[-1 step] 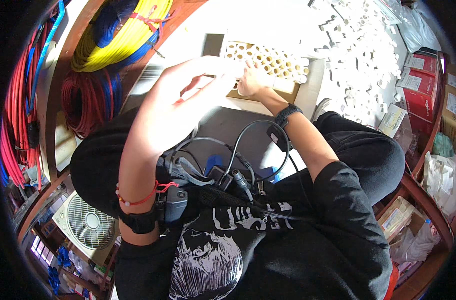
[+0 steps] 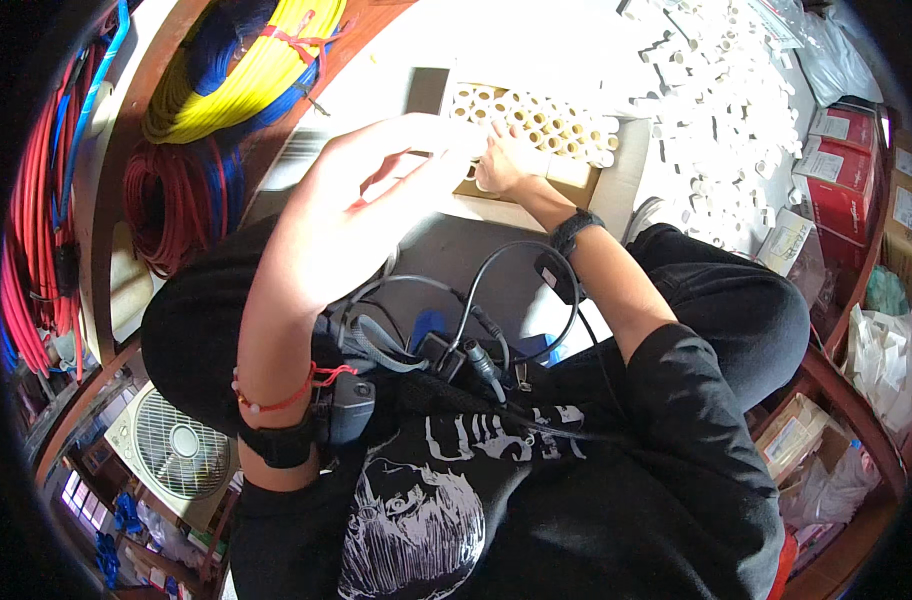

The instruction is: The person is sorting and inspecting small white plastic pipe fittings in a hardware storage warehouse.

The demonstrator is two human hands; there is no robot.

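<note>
A shallow cardboard box (image 2: 631, 150) holds short white tubes (image 2: 551, 130) packed in rows, their round ends showing tan inside. Over the box's near left part, my left hand (image 2: 396, 165) is washed out by strong sunlight. Its thumb and fingers come together beside my right hand. My right hand (image 2: 511, 163) rests at the near side of the tubes with its fingers curled in. The two hands meet or nearly meet; glare and the fingers hide whatever is between them. The box's near left inside is partly covered by my hands.
Many loose white tube pieces (image 2: 716, 120) lie scattered on the right. Coiled yellow cable (image 2: 246, 75) and red cable (image 2: 166, 205) sit at the left. Red boxes (image 2: 836, 175) stand at the right edge. A fan (image 2: 181, 445) is at lower left. A black cord (image 2: 486, 260) loops over my lap.
</note>
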